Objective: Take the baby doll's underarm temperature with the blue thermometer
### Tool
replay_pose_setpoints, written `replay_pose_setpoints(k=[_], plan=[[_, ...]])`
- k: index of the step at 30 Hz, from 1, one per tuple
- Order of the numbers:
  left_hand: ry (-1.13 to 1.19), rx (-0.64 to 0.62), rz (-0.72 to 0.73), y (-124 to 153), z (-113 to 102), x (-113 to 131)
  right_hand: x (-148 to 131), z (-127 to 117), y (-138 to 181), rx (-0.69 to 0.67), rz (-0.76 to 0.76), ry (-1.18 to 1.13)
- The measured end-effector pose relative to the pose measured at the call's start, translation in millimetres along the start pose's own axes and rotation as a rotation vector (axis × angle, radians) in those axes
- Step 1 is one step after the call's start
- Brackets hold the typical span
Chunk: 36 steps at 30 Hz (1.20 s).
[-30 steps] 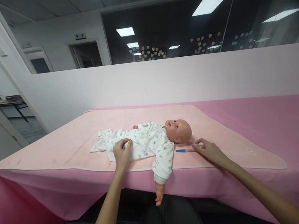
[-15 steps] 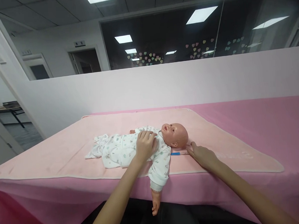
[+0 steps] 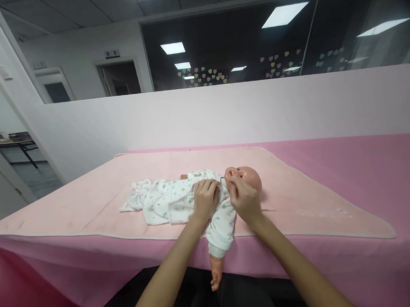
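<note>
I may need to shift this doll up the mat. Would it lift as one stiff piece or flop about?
Probably floppy in part: the doll has one arm hanging limp over the table edge. Its head looks like hard, glossy plastic, so likely rigid. The loose romper may slide under the left hand.

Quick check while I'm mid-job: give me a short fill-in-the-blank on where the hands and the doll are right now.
1. The left hand rests on the doll's ____, over the printed white romper.
2. The right hand is at the collar, just below the doll's ____.
3. The doll lies on its ____ on the pink blanket.
4. One arm of the doll hangs over the table's ____ edge.

Missing words: chest; chin; back; near
</note>
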State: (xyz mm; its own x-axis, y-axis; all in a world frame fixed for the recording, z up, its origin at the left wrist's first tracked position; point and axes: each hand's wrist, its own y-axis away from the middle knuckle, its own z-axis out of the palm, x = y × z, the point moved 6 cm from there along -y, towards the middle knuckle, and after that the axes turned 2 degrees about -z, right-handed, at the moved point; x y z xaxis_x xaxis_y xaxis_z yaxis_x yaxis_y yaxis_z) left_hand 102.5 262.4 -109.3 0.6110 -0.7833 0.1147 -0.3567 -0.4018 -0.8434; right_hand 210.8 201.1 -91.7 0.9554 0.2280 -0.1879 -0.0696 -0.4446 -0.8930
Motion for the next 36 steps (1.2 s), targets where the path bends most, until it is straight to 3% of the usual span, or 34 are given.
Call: replay_pose_setpoints(k=[3, 6, 9, 19, 36], plan=[[-0.006, 0.044, -0.043, 2, 0, -5, -25, 33, -14, 0.054, -0.100, -0.216], [-0.041, 0.052, -0.068, 4, 4, -10, -19, 63, -11, 0.008, 0.002, -0.395], [-0.040, 0.024, -0.095, 4, 6, -11, -6, 75, 0, -0.023, 0.115, -0.488], [0.045, 0.026, -0.156, 2, -2, -10, 4, 77, 8, 0.000, 0.236, -0.502], [0.018, 0.065, -0.217, 0, -6, -10, 6, 77, 7, -0.059, 0.239, -0.507]])
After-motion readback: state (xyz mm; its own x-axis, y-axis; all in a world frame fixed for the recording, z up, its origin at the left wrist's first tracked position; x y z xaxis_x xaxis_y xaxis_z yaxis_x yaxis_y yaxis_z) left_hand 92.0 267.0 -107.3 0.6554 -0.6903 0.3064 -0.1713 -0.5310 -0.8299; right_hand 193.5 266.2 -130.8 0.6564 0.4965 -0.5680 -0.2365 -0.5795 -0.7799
